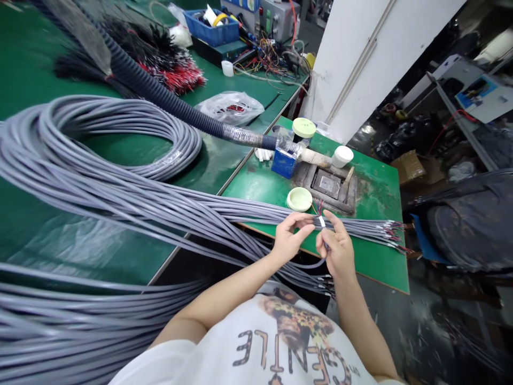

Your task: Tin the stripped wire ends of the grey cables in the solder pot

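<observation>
Grey is running along the cable bundle (120,176) under my fingers (304,227), and a white sleeve (321,221) is showing between them. Its thin wires (318,207) are looking red and blue, I think. The worktop (372,187) is showing green, and a lid (299,199) on it pale green.

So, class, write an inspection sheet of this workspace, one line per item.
Surface: green workbench board, stained around a square metal fixture.
Job's things: small white sleeve on thin coloured wires; pale green lid beside them.
Clutter: clear plastic bag, blue bin.
Hands: left hand and right hand bare, both at the sleeve; grip unclear.
Cables: long grey cables looped across the bench; black corrugated conduit above them.
Surroundings: white pillar, cardboard box beyond the bench.
</observation>
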`<state>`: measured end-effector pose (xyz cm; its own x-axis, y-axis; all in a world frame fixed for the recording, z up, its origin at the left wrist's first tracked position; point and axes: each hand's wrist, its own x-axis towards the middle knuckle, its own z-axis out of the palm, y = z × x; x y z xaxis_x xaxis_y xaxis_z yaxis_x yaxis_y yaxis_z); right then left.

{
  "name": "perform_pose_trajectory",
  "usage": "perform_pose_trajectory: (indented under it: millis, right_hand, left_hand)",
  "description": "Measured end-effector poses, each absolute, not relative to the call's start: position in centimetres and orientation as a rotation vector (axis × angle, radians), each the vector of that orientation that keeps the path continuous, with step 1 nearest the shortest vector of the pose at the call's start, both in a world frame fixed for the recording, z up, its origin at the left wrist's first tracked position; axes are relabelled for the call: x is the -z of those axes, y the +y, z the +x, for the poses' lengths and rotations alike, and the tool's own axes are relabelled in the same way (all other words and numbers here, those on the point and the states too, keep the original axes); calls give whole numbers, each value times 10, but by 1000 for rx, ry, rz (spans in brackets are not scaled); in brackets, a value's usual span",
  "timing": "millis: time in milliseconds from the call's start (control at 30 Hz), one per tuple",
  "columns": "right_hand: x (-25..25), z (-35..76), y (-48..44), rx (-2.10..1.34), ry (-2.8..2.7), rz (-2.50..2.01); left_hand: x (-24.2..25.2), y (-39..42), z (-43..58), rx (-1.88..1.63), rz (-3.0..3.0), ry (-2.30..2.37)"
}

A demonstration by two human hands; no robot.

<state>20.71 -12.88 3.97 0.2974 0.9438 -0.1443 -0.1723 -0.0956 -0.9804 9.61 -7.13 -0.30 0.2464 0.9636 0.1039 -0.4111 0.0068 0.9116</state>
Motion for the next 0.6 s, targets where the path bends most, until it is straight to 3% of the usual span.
perform_pose_trajectory:
  millis: [267, 467, 600]
  right_hand:
    - [-42, 215, -135, -1257, -1000, -1364]
    - [-67, 250, -129, -966, -1313, -1531]
    - [-73, 251, -119, -1130, -1396, -1359]
  left_hand:
    - [0, -70, 98, -768, 777, 422]
    - [-7, -74, 86, -586, 925, 283]
    - [-7, -81, 84, -466, 930, 229]
